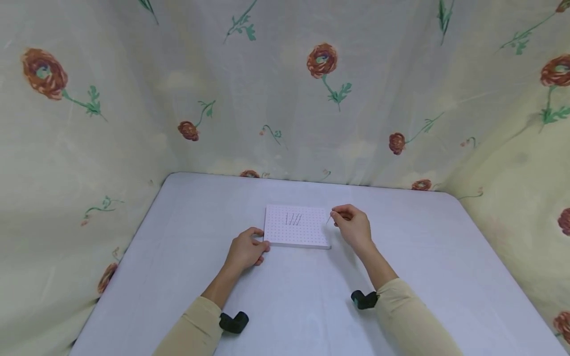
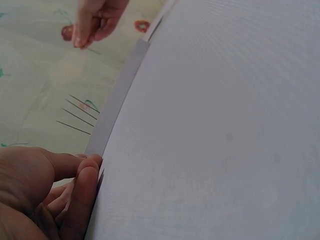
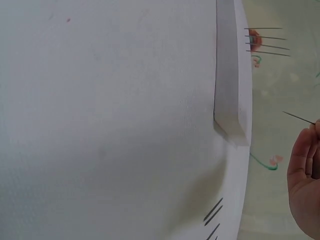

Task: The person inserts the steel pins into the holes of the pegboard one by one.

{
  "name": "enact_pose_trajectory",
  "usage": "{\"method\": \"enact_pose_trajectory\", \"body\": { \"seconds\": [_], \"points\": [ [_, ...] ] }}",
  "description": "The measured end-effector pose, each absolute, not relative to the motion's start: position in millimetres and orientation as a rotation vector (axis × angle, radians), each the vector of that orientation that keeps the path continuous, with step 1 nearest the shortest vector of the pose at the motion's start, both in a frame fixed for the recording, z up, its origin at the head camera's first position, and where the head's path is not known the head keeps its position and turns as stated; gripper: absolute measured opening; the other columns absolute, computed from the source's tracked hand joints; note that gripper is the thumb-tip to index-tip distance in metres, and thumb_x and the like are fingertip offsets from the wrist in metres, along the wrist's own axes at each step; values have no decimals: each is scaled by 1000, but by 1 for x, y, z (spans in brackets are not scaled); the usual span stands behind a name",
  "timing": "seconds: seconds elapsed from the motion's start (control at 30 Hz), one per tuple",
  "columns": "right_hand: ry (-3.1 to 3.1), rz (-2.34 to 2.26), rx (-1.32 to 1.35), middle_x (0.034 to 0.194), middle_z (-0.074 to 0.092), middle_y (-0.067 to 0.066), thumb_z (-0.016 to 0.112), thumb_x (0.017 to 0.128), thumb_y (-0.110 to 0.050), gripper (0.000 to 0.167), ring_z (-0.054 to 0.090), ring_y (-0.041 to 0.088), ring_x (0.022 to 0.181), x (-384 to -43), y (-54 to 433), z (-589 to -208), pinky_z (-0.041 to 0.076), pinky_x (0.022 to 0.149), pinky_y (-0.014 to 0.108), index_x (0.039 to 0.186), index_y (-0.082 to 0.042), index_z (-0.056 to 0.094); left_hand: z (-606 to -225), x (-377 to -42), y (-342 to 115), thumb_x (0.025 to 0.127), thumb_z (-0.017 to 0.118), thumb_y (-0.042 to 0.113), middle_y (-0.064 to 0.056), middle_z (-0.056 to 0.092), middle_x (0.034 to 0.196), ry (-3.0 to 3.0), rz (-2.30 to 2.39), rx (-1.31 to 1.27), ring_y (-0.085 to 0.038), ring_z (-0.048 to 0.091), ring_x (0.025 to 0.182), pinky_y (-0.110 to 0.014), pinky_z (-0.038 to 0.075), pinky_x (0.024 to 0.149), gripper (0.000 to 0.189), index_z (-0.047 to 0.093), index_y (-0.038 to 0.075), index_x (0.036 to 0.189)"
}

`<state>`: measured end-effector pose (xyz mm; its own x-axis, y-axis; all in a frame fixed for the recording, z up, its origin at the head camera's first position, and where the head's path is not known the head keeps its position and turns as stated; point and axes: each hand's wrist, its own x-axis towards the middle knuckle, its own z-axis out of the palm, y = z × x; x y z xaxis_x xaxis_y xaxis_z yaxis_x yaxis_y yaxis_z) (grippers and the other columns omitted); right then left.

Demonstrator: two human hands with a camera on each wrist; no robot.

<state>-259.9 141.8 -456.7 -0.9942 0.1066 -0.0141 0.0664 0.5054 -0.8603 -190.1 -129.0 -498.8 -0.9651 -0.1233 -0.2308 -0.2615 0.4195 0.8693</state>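
Note:
A white pegboard [image 1: 307, 237] with rows of small holes lies on the table. Several thin dark metal pins [image 2: 74, 127] stand upright in it, in a short row. At the board's near left corner, my left hand [image 1: 246, 249] holds the edge with thumb and fingers; the left wrist view shows the fingertips [image 2: 89, 172] against the board's side. My right hand [image 1: 355, 228] is raised just beyond the board's right edge. Between thumb and fingers it pinches one thin pin [image 3: 299, 117], which points toward the board. The palm side of the right hand is partly out of frame.
A few loose dark pins [image 3: 213, 209] lie on the table to the right of the board. The white-covered table [image 1: 187, 212] reaches back to a flower-patterned cloth [image 1: 276, 99] hanging behind and at both sides. Dark wrist mounts [image 1: 233, 322] sit on both forearms.

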Motion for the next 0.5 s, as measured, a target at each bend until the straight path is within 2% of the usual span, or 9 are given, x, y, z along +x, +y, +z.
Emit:
{"method": "enact_pose_trajectory", "body": {
  "seconds": [0.5],
  "points": [
    [-2687,1480,19,100,72,10,68,98,-15,9,62,10,78,-261,107,-467,52,70,15,104,-7,68,-499,-189,-130,97,69,16,-5,74,84,2532,1593,-325,-13,62,54,-21,54,50,35,60,6,129]
  ]
}}
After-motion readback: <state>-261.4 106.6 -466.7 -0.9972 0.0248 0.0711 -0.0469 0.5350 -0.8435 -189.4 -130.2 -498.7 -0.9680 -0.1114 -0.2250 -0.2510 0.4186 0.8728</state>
